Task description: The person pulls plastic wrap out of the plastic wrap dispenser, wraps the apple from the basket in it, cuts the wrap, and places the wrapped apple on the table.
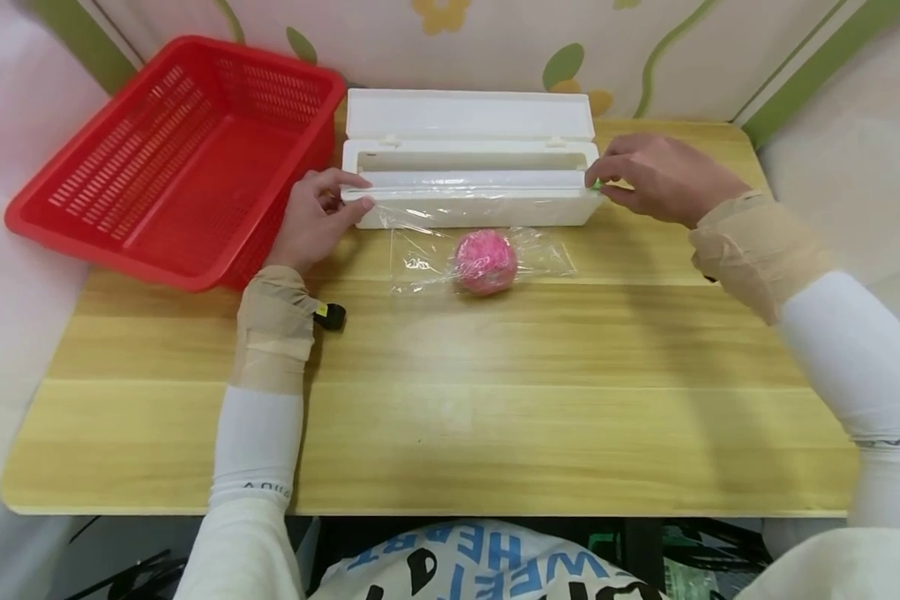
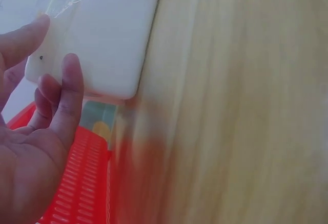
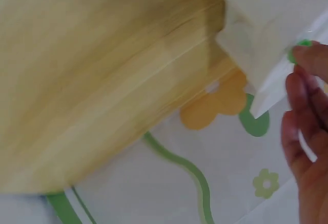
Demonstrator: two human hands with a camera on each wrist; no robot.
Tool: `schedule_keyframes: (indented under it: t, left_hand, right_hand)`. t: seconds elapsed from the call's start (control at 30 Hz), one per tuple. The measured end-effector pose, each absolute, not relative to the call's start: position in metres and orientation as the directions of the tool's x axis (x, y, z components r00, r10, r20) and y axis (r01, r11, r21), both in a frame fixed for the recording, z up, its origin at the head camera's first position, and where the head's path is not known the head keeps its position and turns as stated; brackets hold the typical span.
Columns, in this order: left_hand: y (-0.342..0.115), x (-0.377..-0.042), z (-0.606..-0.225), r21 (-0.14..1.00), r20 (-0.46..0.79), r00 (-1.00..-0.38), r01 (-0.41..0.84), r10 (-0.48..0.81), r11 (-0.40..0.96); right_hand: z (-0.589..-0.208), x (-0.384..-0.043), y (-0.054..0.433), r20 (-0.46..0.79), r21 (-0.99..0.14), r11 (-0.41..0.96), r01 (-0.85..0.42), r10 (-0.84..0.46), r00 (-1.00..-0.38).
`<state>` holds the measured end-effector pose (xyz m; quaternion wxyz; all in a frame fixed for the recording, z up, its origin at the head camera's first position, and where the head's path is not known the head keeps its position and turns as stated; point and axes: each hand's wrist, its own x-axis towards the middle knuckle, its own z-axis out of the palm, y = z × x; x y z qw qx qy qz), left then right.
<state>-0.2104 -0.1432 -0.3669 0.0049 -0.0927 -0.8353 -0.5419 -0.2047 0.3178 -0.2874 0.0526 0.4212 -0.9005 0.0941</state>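
A long white cling film dispenser box (image 1: 562, 212) stands across the back of the table, its lid (image 1: 468, 115) tipped back and a roll inside. My left hand (image 1: 311, 221) holds the left end of the box by its front edge, thumb in front. At the right end, my right hand (image 1: 656, 175) pinches a small green slider (image 3: 297, 51) between thumb and fingers. Clear plastic film (image 1: 420, 265) hangs over the box front and spreads onto the table. A pink round thing (image 1: 486, 262) sits at the film, in front of the box; whether it is wrapped I cannot tell.
A red plastic basket (image 1: 225, 200) stands at the back left, close against my left hand and the box. The wooden table (image 1: 450, 433) stretches toward me. Behind it hangs a white covering (image 1: 510, 50) with flowers and green stems.
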Motion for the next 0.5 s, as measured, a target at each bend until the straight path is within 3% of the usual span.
schedule_keyframes:
  t: [0.1,0.23,0.4,0.5]
  left_hand:
    - [-0.147,-0.21,-0.368,0.904,0.107,-0.981,0.164,0.162,0.396]
    - [-0.15,-0.21,-0.368,0.915,0.109,-0.976,0.172,0.187,0.365]
    - [-0.158,-0.204,-0.359,0.926,0.036,-0.986,0.095,0.164,0.367]
    - [-0.16,-0.197,-0.347,0.874,-0.083,-0.983,0.008,0.166,0.486]
  right_hand:
    - [-0.29,-0.196,0.314,0.123,-0.218,0.741,-0.635,-0.624,-0.772]
    - [-0.297,-0.18,0.311,0.079,-0.37,0.853,-0.368,-0.366,-0.927]
    - [-0.306,-0.165,0.304,0.019,-0.496,0.859,-0.126,-0.135,-0.991]
    - [-0.31,-0.158,0.302,-0.06,-0.54,0.842,-0.025,-0.068,-0.996]
